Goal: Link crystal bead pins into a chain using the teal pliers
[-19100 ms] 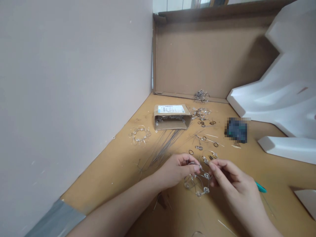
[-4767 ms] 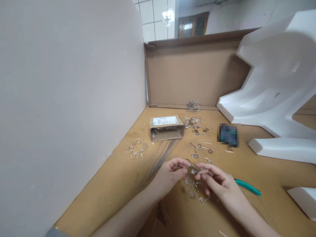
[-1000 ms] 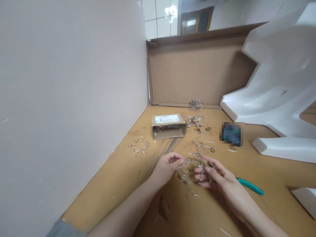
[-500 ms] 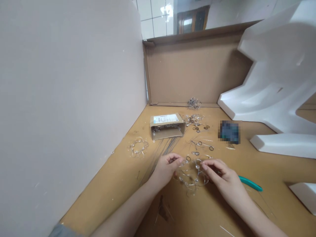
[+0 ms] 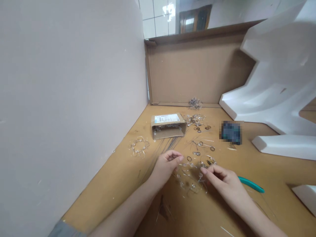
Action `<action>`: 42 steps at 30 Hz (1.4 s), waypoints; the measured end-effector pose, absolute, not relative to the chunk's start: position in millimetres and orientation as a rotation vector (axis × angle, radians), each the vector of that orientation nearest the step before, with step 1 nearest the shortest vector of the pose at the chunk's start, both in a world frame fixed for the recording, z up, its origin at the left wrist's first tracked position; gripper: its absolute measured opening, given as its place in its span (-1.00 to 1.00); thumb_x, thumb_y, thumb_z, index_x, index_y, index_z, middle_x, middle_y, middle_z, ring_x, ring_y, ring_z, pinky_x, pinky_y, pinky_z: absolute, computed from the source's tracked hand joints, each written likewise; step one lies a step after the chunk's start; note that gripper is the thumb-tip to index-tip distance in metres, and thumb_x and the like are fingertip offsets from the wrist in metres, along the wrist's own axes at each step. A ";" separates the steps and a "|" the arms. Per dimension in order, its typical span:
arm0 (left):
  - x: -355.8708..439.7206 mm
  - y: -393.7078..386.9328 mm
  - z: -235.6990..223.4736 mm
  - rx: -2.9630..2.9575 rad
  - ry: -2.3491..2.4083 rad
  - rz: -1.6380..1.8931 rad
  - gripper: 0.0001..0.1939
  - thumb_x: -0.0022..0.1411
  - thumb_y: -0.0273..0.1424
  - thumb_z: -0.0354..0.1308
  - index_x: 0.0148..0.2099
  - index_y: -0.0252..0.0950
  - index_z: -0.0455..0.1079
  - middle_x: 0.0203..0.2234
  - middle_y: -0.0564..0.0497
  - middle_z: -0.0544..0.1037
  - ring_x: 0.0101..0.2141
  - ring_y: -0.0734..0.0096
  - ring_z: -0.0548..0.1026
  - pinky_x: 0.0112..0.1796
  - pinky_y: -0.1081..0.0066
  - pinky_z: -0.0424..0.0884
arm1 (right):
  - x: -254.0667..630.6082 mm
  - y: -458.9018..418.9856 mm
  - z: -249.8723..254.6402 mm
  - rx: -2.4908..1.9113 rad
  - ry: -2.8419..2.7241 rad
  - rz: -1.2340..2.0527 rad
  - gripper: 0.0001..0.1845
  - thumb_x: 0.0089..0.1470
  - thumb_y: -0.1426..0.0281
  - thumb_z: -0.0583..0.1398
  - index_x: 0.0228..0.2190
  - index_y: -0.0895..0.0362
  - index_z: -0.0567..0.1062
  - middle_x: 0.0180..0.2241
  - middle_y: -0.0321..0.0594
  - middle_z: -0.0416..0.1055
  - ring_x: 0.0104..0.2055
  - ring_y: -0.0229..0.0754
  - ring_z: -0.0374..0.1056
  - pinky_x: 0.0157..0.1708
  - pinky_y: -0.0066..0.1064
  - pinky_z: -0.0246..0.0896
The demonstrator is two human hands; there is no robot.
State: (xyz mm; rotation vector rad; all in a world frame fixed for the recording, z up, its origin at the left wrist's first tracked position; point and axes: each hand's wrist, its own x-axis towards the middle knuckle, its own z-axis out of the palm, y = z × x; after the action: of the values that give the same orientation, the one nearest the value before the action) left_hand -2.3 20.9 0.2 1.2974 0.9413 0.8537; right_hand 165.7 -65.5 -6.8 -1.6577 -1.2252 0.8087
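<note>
Between my hands hangs a loop of thin wire with clear beads (image 5: pixel 193 186), its wires sticking out. My left hand (image 5: pixel 168 164) pinches the loop's left side between thumb and fingertips. On the other side, my right hand (image 5: pixel 222 179) has thumb and forefinger closed at the loop's upper right. Under my right hand lies a green-handled tool (image 5: pixel 251 184), probably pliers, mostly covered by the hand. A dark ring (image 5: pixel 189 158) rests on the table just beyond the loop.
A small open cardboard box (image 5: pixel 169 132) holds clear beads. Straight wires (image 5: pixel 170 144) lie before it. Another beaded wire ring (image 5: pixel 139 146) sits to the left, a tangled pile (image 5: pixel 195 119) right of the box. White foam pieces (image 5: pixel 283 146) stand at the right.
My right hand has shifted slightly downward, and the beaded loop has changed shape between the hands. The tool's dark tips now show past my right fingers. My left hand stays nearly still.
</note>
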 end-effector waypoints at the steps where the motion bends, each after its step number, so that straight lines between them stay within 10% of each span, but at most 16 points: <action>1: -2.4 21.6 0.0 1.276 0.933 0.866 -0.71 -0.08 -0.20 0.26 -0.40 -0.33 0.39 -0.65 0.13 0.35 -0.62 0.58 0.28 -0.50 0.51 0.21 | 165.1 -65.9 -6.9 -1.648 -1.236 0.846 -0.55 -0.12 0.05 0.19 -0.76 0.10 0.27 -0.74 -0.40 0.11 -0.62 -0.32 0.01 -0.61 -0.46 -0.08; 12: -6.3 30.9 -1.2 1.283 0.715 0.545 -0.81 -0.11 -0.33 0.29 -0.44 -0.35 0.43 -0.64 0.13 0.41 -0.67 0.68 0.15 -0.59 0.54 0.00 | 158.1 -79.8 -9.8 -1.467 -1.432 1.691 -0.57 -0.09 0.02 0.18 -0.55 0.14 0.55 -0.63 -0.21 0.46 -0.70 -0.34 0.28 -0.62 -0.50 0.09; 23: -4.5 30.2 -6.3 1.322 0.505 0.468 -0.94 -0.07 -0.52 0.26 -0.46 -0.30 0.45 -0.57 0.12 0.45 -0.52 0.57 0.34 -0.39 0.48 0.22 | 161.5 -73.3 -14.8 -1.714 -1.432 0.950 -0.66 -0.16 0.05 0.23 -0.60 0.07 0.43 -0.63 -0.31 0.36 -0.58 -0.25 0.24 -0.57 -0.44 0.12; 27: 2.7 23.1 -8.6 1.294 0.472 0.446 -0.93 -0.04 -0.50 0.26 -0.44 -0.32 0.42 -0.60 0.13 0.42 -0.53 0.58 0.34 -0.37 0.47 0.26 | 153.6 -69.4 -15.5 -1.565 -1.335 1.145 -0.54 -0.20 0.10 0.29 -0.25 0.08 0.47 -0.37 -0.21 0.48 -0.39 -0.17 0.36 -0.40 -0.41 0.23; 33: 8.7 14.3 -1.3 1.264 0.469 0.551 -0.92 0.07 -0.51 0.19 -0.32 -0.35 0.39 -0.60 0.16 0.38 -0.56 0.65 0.32 -0.41 0.53 0.28 | 153.5 -69.0 -17.3 -1.534 -1.346 1.355 -0.61 -0.09 0.06 0.21 -0.53 0.16 0.45 -0.65 -0.35 0.32 -0.72 -0.44 0.01 -0.70 -0.52 -0.13; 42: -0.2 25.6 -1.6 1.518 0.825 1.041 -0.83 0.21 -0.33 0.00 -0.31 -0.33 0.32 -0.46 0.06 0.44 -0.40 0.49 0.39 -0.28 0.44 0.31 | 160.5 -65.7 -6.9 -1.358 -0.791 1.067 -0.59 -0.17 0.17 0.31 -0.29 0.09 0.38 -0.46 -0.30 0.46 -0.57 -0.33 0.26 -0.64 -0.54 0.13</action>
State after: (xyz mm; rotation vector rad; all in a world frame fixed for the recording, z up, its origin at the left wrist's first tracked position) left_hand -0.2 25.6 -1.6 1.5184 0.8252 1.0408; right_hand 160.5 -65.7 -6.9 -1.3576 -0.7906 1.0675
